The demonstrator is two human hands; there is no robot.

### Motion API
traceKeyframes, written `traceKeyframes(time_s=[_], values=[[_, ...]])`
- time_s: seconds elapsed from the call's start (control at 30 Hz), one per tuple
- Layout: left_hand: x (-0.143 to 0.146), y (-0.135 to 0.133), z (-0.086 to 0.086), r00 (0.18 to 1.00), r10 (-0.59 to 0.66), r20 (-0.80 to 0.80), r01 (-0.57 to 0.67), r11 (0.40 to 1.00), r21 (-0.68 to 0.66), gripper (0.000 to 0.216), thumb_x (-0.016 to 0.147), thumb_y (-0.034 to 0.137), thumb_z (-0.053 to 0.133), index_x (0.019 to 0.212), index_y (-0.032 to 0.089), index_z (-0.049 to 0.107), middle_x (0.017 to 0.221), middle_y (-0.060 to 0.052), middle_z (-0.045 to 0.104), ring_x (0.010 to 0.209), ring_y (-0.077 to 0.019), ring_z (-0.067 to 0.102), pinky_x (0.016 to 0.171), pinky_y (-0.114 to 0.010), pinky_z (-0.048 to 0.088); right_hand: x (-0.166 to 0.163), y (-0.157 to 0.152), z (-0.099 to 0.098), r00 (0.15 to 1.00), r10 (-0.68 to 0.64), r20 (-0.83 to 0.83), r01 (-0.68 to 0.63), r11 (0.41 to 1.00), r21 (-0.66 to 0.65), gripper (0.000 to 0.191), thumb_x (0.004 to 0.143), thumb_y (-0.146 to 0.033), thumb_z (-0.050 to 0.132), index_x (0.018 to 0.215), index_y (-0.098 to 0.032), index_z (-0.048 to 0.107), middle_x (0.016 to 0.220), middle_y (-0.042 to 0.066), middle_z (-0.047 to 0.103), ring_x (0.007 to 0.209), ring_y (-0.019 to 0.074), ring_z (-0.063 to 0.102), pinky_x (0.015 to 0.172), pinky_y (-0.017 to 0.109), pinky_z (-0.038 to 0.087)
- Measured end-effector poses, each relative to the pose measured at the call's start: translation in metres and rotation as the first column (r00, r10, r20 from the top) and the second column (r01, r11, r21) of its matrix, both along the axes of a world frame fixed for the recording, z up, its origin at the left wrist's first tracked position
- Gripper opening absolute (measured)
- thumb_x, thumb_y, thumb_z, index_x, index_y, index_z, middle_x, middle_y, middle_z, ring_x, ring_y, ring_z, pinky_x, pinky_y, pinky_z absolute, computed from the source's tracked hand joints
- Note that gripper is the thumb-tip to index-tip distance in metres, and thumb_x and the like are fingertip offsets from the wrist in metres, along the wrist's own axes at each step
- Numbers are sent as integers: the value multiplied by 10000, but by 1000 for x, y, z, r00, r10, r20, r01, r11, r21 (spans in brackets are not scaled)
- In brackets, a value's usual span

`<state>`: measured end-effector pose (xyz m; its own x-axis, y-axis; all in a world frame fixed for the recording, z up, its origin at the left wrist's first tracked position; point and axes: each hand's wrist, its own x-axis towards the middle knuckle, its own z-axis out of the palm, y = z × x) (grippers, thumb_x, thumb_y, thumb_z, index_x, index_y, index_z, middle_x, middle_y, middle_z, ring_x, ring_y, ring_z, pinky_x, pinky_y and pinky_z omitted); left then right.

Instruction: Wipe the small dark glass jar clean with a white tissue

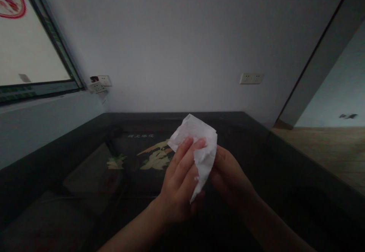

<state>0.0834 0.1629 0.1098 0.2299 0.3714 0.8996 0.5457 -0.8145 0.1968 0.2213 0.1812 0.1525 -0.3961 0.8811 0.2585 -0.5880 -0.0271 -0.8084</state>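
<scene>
Between my two hands is a crumpled white tissue (196, 127), held above a dark glossy table (228, 126). My left hand (179, 185) presses its fingers against the near face of the tissue. On the other side, my right hand (228, 172) grips the tissue's right edge, with its fingers partly hidden behind the paper. One corner of the tissue points up and a narrow end hangs down between the palms.
The tabletop carries a printed yellow leaf design (156, 158) and reflects the window (31, 42) at the left. A pale wall (176, 54) with a double socket (252, 78) stands behind it. Another socket (98, 87) is near the window corner. Wooden floor (327, 145) shows at right.
</scene>
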Motion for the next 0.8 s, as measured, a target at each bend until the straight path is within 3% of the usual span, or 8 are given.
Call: traceKeyframes(time_s=[0.07, 0.13, 0.3, 0.43, 0.57, 0.7, 0.8], values=[[-1, 0, 10, 995, 19, -97, -4, 989, 151, 483, 962, 346, 351, 1416, 185, 381, 1423, -170, 495, 1399, -324, 337, 1123, -556, 313, 0, -1, 1, 1000, -14, 20, 14, 999, -29, 313, 731, -364, 775, 1012, -247, 701, 1090, 56, 698, 1105, 275, 606, 974, 428, 474], [-3, -1, 20, 993, 43, -108, -21, 980, 196, 485, 973, 295, 321, 1434, 148, 358, 1437, -181, 472, 1405, -312, 328, 1132, -533, 304, -1, -1, 0, 1000, -26, 15, 26, 999, -31, 346, 726, -333, 781, 1051, -253, 691, 1107, 50, 696, 1104, 265, 608, 994, 421, 457], [-8, -4, 37, 997, 69, 43, -70, 997, 22, 426, 984, 251, 302, 1360, 161, 480, 1379, -149, 536, 1324, -257, 460, 1075, -428, 411, 0, 3, -8, 999, -27, 19, 27, 1000, 1, 505, 653, -353, 825, 1118, -227, 672, 1113, 90, 691, 1092, 256, 611, 1036, 450, 406], [-14, -5, 44, 978, 70, 199, -33, 982, -187, 412, 1001, 287, 282, 1166, 166, 639, 1149, -104, 682, 1069, -203, 635, 933, -334, 506, -3, 3, -11, 997, 24, 68, -25, 1000, 18, 498, 645, -384, 826, 1099, -237, 687, 1111, 89, 694, 1082, 259, 617, 1015, 455, 417], [-13, 1, 36, 884, 162, 439, 25, 921, -390, 441, 988, 414, 334, 980, 168, 700, 874, -68, 720, 795, -176, 659, 717, -294, 544, -3, 1, -9, 997, 66, 33, -67, 997, 32, 385, 705, -398, 781, 1047, -235, 708, 1066, 80, 707, 1057, 257, 626, 992, 444, 445], [1, 5, 20, 739, 168, 652, 208, 864, -458, 433, 976, 454, 349, 1016, 172, 676, 932, -71, 724, 871, -181, 669, 779, -303, 565, 3, 4, -4, 1000, 6, 12, -7, 998, 67, 308, 775, -425, 719, 1006, -222, 718, 1091, 86, 693, 1110, 264, 596, 1019, 440, 433], [11, 2, 14, 694, 115, 711, 308, 845, -438, 462, 986, 443, 307, 1039, 156, 665, 975, -89, 724, 931, -189, 673, 854, -326, 562, 6, 5, -1, 1000, -4, 31, 1, 996, 91, 341, 775, -461, 713, 1020, -223, 717, 1129, 89, 677, 1131, 278, 585, 1035, 453, 421]])
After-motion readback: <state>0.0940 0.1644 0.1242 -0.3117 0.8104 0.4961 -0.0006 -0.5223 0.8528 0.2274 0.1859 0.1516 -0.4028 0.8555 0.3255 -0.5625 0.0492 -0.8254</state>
